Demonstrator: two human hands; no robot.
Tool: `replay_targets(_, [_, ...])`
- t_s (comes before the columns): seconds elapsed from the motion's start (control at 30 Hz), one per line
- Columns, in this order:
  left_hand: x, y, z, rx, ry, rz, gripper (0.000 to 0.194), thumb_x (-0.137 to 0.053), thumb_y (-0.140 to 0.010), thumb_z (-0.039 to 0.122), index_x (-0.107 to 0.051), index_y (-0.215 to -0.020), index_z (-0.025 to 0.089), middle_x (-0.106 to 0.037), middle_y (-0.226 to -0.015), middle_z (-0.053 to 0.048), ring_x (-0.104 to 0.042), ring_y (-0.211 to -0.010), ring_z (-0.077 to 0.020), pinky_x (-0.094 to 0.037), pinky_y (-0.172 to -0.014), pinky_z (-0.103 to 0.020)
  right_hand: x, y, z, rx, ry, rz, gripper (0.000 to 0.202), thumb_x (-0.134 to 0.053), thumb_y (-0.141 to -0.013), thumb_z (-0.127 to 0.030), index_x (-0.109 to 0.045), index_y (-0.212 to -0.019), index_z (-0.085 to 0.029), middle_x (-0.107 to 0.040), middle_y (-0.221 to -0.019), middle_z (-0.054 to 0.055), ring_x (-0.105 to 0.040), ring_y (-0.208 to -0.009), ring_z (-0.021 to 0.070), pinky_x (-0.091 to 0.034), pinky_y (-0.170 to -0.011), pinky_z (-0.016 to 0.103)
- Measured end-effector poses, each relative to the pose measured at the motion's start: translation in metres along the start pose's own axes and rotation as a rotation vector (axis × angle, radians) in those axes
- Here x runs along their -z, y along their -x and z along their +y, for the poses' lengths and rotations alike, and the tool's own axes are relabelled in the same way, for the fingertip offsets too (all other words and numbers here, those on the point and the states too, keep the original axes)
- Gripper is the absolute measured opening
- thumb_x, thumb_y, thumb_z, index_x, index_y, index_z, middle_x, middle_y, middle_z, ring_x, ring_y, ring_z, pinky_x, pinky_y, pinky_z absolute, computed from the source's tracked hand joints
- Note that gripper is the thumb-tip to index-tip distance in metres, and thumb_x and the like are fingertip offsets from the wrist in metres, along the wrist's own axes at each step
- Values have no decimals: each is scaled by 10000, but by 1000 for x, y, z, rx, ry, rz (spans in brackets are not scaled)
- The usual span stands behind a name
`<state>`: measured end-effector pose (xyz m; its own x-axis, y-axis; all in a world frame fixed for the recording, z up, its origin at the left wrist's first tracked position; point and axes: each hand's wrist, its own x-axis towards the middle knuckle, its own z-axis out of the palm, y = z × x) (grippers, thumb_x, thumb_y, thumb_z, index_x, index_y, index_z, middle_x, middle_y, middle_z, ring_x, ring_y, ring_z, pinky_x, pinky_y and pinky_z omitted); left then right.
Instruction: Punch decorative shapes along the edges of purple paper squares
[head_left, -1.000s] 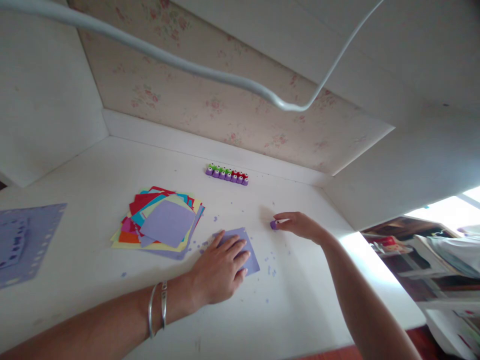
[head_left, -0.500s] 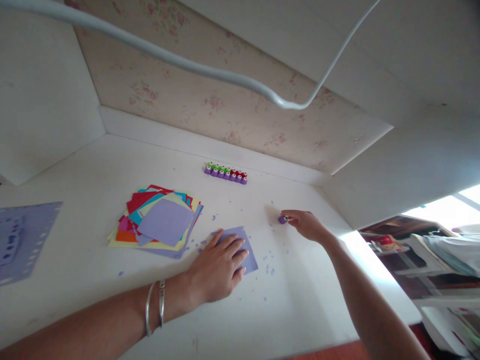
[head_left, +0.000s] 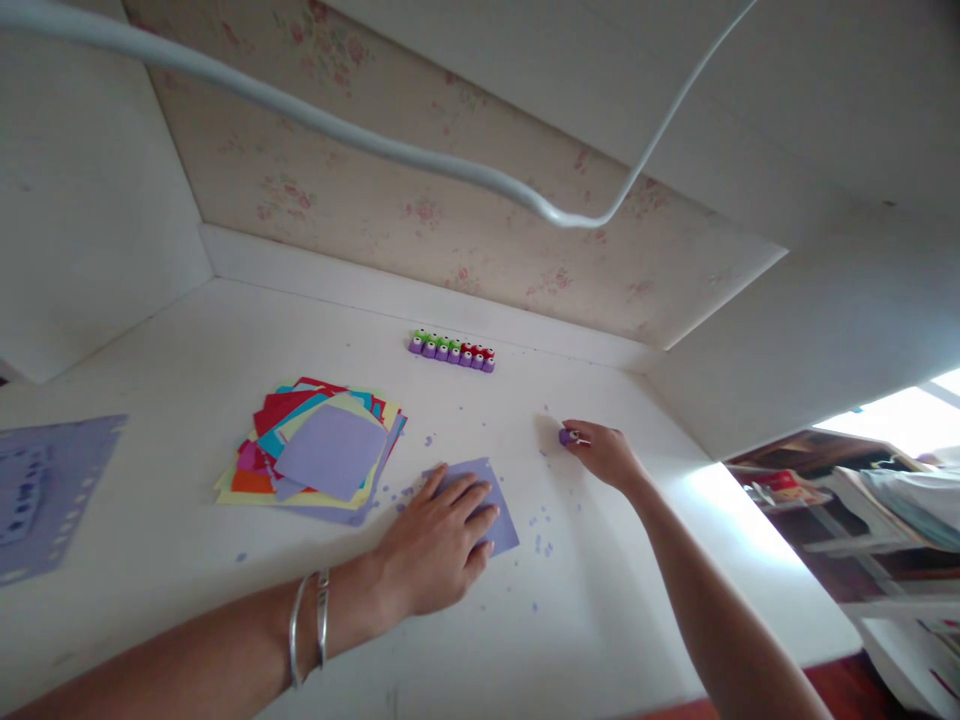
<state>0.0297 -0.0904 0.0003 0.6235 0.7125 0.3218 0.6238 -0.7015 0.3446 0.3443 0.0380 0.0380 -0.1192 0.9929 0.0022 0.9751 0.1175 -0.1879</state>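
My left hand (head_left: 442, 540) lies flat with its fingers spread on a small purple paper sheet (head_left: 499, 515), covering its left part. To the right, my right hand (head_left: 604, 452) pinches a small purple punch (head_left: 568, 437) with a white top, at the white tabletop. Small purple paper bits (head_left: 541, 546) are scattered around the sheet and between it and the punch. Left of my left hand is a fanned pile of coloured paper squares, with a purple square (head_left: 330, 452) on top.
Rows of green, red and purple punches (head_left: 452, 352) stand near the back wall. A punched purple sheet (head_left: 75, 490) lies at the far left. A white cable (head_left: 420, 158) hangs across the upper view. Shelves with folded items are at the right.
The view has shifted slightly. Both hands stay in nearly the same places, my left hand on the sheet and my right hand on the purple punch.
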Motion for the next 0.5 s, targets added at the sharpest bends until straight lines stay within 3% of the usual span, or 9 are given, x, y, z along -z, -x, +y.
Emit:
replay_targets(0.17, [0, 0, -1, 3, 9, -12, 417, -367, -976, 430, -549, -1302, 243, -518, -1400, -56, -405, -1321, -258, -151, -1147, -493, 1, 2, -1, 9, 25, -3, 440, -555, -770, -196, -668, -1190, -262, -734, -1073, 31, -690, -969, 247, -502, -909, 361])
replay_targets(0.3, [0, -1, 0, 12, 11, -28, 412, -379, -973, 426, -542, -1304, 241, -513, -1406, -59, -400, -1326, -263, -140, -1149, -504, 6, 2, -9, 62, 4, 52, 527, -620, -765, -278, -597, -1291, -253, -641, -1272, 52, -600, -1157, 267, -449, -1012, 382])
replay_targets(0.37, [1, -1, 1, 16, 15, -35, 410, -388, -971, 423, -538, -1305, 239, -507, -1411, -62, -393, -1332, -265, -140, -1148, -509, 6, -5, -20, 82, -62, 113, 515, -606, -799, -323, -579, -1308, -248, -605, -1319, 63, -572, -1194, 264, -441, -1025, 387])
replay_targets(0.5, [1, -1, 1, 18, 21, -39, 407, -386, -973, 421, -532, -1307, 237, -499, -1417, -65, -379, -1342, -263, -136, -1150, -512, -5, -36, -55, 144, -192, 122, 467, -507, -880, -335, -539, -1333, -225, -614, -1295, 84, -634, -1077, 225, -534, -882, 341])
